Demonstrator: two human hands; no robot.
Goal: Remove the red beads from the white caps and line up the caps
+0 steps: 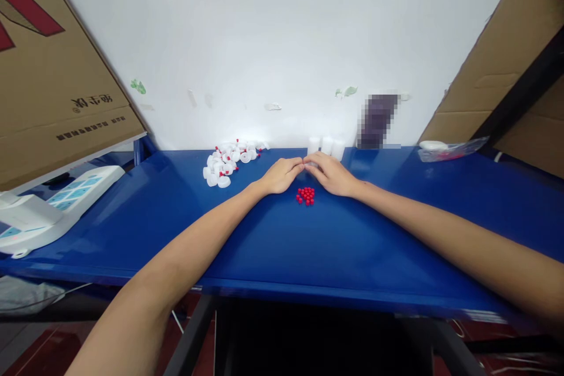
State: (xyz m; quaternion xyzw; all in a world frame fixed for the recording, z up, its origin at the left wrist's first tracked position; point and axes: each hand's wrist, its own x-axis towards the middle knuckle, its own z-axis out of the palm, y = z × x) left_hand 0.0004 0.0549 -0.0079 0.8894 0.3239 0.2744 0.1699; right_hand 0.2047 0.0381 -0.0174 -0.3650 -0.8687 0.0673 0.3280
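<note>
My left hand point(280, 175) and my right hand point(331, 174) rest on the blue table point(264, 247) with fingers stretched out, and their fingertips meet in a point. A small cluster of red pieces point(306, 194) lies just on my side of the joined fingertips, between the two hands. Several white containers point(326, 144) stand behind my right hand, which partly covers them. Left of my left hand is a loose heap of white round caps point(224, 181), with red bits among them. No object shows in either hand; the space behind the fingers is hidden.
A white wall point(286, 41) closes off the table's back. On the left are a white power strip point(70, 200) and a cardboard box point(66, 82). A clear plastic bag point(453, 150) and more cardboard point(480, 70) are on the right. A blurred dark object point(378, 120) leans at the wall.
</note>
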